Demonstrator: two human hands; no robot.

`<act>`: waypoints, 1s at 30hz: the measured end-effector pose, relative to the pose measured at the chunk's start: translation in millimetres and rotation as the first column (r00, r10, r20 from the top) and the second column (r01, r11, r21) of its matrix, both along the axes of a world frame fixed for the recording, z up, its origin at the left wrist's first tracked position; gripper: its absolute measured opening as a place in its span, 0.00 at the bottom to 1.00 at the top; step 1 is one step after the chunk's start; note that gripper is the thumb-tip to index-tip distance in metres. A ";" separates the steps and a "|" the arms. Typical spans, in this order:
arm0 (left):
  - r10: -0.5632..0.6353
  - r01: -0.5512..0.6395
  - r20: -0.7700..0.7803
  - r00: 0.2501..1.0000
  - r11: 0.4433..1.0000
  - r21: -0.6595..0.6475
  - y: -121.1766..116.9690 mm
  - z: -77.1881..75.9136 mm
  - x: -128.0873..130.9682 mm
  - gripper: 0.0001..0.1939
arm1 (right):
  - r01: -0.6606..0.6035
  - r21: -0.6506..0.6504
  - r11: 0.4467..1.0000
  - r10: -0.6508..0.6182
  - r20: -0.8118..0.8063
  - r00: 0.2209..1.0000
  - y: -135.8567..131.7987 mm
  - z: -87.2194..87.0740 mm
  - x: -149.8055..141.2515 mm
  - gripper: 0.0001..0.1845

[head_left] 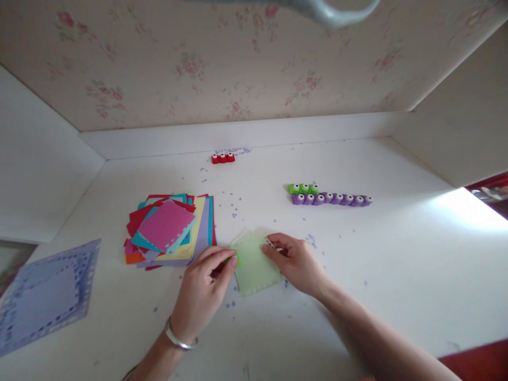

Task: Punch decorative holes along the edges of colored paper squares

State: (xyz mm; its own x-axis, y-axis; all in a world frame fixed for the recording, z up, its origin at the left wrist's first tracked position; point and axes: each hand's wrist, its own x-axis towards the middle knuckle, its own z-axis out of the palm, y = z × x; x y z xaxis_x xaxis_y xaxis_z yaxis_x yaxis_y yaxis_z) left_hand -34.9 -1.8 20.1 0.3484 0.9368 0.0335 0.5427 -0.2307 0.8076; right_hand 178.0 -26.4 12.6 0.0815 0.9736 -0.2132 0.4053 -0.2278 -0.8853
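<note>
A pale green sheet of paper (257, 267) lies over the white tabletop, with small punched shapes along its lower edge. My left hand (208, 280), with a silver bracelet at its wrist, is closed at the sheet's left edge. Between its thumb and fingers shows a bit of bright green, probably a small craft punch, mostly hidden. The sheet's upper right edge is pinched between the thumb and fingers of my right hand (293, 259); a strip of punched holes shows at the fingertips.
To the left sits a pile of coloured paper (166, 225). Punched lilac sheets (51, 296) lie further left. Three red punches (223, 157) stand near the wall. On the right are green punches (304, 188) and a row of purple punches (337, 198). Lilac confetti is scattered about.
</note>
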 end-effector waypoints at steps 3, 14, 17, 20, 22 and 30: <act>0.008 -0.008 -0.005 1.000 1.000 0.000 0.6 -0.8 -0.4 0.10 | -0.007 -0.004 1.000 0.007 -0.008 1.000 0.3 0.7 0.4 0.12; 0.003 -0.003 -0.010 1.000 1.000 -0.005 1.1 0.3 -0.8 0.10 | -0.009 -0.002 1.000 0.009 0.025 1.000 -0.1 -1.9 0.6 0.13; -0.001 0.001 -0.007 1.000 1.000 -0.007 1.1 0.6 -1.1 0.09 | -0.012 0.003 1.000 0.012 0.031 0.999 -0.4 -0.8 0.7 0.13; -0.006 0.006 0.000 1.000 1.000 -0.011 1.0 -0.1 -1.4 0.09 | -0.017 0.008 1.000 0.017 0.034 0.999 -0.7 0.0 0.7 0.13; -0.005 0.005 -0.001 1.000 1.000 -0.014 0.7 -0.5 -1.2 0.09 | -0.020 0.008 1.000 0.020 0.033 0.999 -0.8 0.2 0.8 0.13; 0.017 -0.016 0.003 1.000 0.976 -0.218 10.2 4.6 2.0 0.10 | -0.010 0.010 1.000 0.010 0.034 0.999 0.7 0.0 -0.3 0.12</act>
